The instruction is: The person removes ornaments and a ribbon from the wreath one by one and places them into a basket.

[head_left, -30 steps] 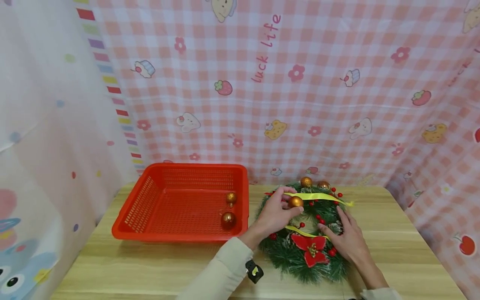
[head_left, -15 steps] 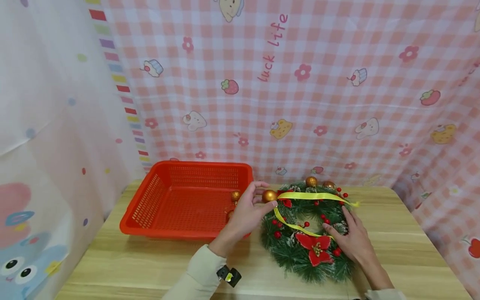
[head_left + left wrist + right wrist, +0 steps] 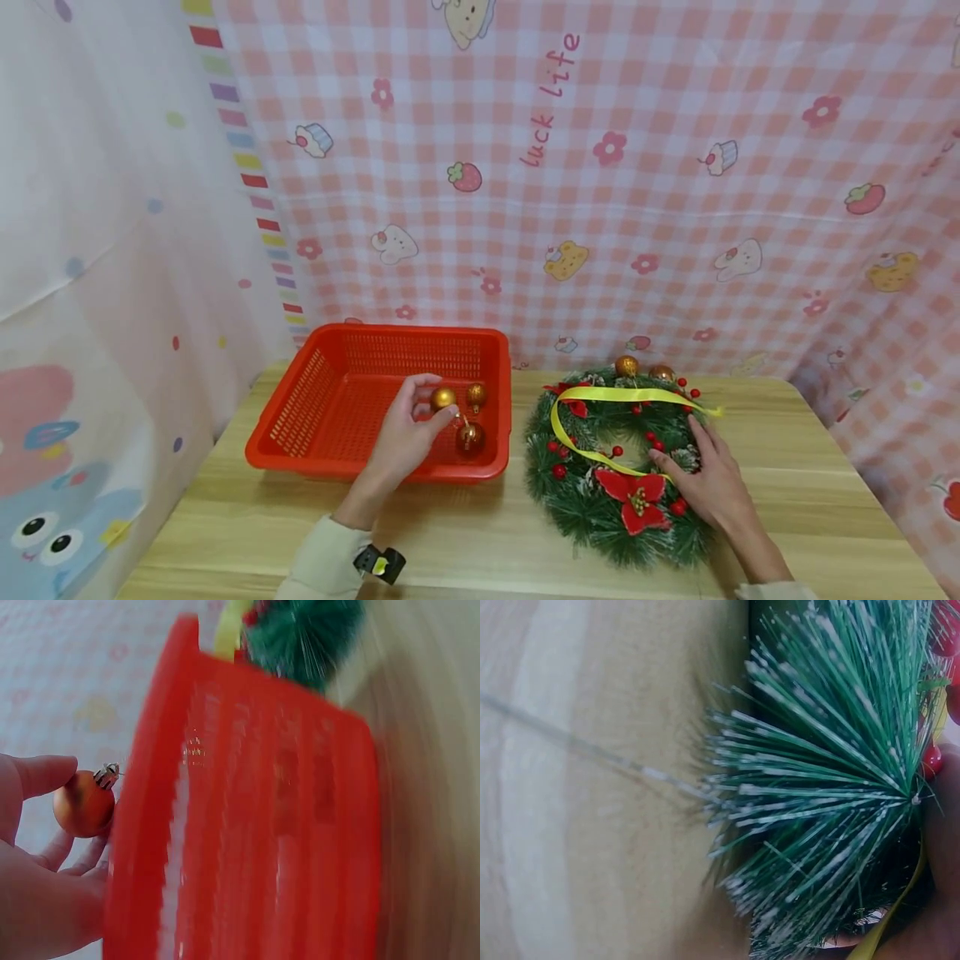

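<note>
My left hand (image 3: 405, 429) is over the red basket (image 3: 378, 472), pinching a matte gold Christmas ball (image 3: 443, 398) between thumb and fingers. In the left wrist view the ball (image 3: 84, 804) shows its metal cap beside the basket's wall (image 3: 247, 825). Two other gold balls are in the basket: a small glittery one (image 3: 476, 393) and a larger shiny one (image 3: 470, 438). My right hand (image 3: 712, 487) grips the right side of a green Christmas wreath (image 3: 592, 512). A yellow ribbon (image 3: 558, 425) lies looped over the wreath, above a red fabric flower (image 3: 633, 500).
Two gold balls, one glittery (image 3: 627, 366) and one shiny (image 3: 662, 372), are at the wreath's far edge. Red berries (image 3: 560, 471) dot the greenery. Behind the wooden table (image 3: 465, 542) hangs a pink checked curtain (image 3: 480, 208).
My left hand has carried the gold ball left from above the wreath to over the basket. The ribbon loop now lies uncovered. My right hand has stayed on the wreath.
</note>
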The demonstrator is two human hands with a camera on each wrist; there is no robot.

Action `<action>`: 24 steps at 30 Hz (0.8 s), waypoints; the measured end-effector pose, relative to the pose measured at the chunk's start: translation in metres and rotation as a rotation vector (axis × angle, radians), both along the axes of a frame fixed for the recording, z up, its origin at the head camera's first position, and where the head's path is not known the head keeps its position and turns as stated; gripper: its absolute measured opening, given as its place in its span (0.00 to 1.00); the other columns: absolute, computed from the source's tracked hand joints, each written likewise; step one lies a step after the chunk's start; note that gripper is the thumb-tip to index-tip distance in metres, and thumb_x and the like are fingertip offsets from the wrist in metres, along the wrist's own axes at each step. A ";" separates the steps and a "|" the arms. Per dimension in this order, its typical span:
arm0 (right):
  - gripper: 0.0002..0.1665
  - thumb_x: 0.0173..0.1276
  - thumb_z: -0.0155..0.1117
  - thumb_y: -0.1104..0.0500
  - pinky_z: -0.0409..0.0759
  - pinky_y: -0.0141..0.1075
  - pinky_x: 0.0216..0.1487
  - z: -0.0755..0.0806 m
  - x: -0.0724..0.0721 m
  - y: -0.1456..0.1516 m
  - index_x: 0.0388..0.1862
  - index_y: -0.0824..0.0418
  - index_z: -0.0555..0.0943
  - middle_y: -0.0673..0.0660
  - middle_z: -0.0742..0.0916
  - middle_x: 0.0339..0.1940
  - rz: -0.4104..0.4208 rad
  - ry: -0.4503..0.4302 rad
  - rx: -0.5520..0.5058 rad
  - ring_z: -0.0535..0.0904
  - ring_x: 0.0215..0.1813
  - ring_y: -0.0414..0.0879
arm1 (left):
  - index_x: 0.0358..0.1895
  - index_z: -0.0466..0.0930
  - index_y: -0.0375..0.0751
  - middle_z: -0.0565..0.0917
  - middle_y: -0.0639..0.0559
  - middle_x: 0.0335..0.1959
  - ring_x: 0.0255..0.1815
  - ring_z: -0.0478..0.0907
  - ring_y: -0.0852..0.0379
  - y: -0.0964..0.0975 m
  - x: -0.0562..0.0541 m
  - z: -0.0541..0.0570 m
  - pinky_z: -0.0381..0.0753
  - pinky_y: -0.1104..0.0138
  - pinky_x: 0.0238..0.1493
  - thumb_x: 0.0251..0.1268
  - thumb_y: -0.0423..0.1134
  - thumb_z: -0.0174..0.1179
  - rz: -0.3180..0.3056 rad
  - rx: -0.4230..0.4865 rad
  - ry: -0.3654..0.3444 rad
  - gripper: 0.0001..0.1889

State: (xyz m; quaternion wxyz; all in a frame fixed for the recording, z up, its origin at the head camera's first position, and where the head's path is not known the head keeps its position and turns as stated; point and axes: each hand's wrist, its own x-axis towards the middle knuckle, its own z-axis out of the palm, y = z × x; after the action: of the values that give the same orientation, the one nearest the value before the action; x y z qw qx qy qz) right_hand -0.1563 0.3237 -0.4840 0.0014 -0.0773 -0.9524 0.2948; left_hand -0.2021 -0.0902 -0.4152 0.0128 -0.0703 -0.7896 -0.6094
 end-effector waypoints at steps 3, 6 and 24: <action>0.61 0.68 0.55 0.29 0.56 0.75 0.61 0.001 0.000 -0.001 0.81 0.62 0.39 0.79 0.47 0.77 -0.001 0.003 -0.003 0.47 0.71 0.83 | 0.62 0.69 0.45 0.77 0.45 0.53 0.47 0.75 0.50 -0.019 -0.002 -0.004 0.77 0.66 0.38 0.67 0.36 0.65 0.045 -0.037 0.000 0.23; 0.62 0.68 0.55 0.29 0.56 0.75 0.61 0.002 0.000 -0.001 0.81 0.63 0.39 0.79 0.47 0.77 -0.002 0.001 -0.007 0.47 0.71 0.83 | 0.61 0.69 0.44 0.77 0.45 0.53 0.48 0.74 0.49 -0.031 -0.004 -0.008 0.77 0.65 0.40 0.67 0.37 0.65 0.081 -0.057 -0.007 0.23; 0.63 0.68 0.54 0.28 0.56 0.75 0.62 0.002 0.000 -0.002 0.81 0.61 0.36 0.79 0.46 0.77 -0.009 -0.040 -0.011 0.46 0.71 0.82 | 0.62 0.69 0.46 0.79 0.44 0.52 0.51 0.75 0.48 -0.038 -0.007 -0.015 0.77 0.66 0.43 0.67 0.38 0.65 0.108 -0.041 -0.049 0.23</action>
State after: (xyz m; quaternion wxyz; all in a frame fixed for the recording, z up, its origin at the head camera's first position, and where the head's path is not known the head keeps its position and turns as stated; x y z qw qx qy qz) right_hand -0.1561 0.3219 -0.4819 -0.0168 -0.0873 -0.9502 0.2986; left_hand -0.2092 -0.1285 -0.4302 0.0249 -0.0129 -0.8045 -0.5932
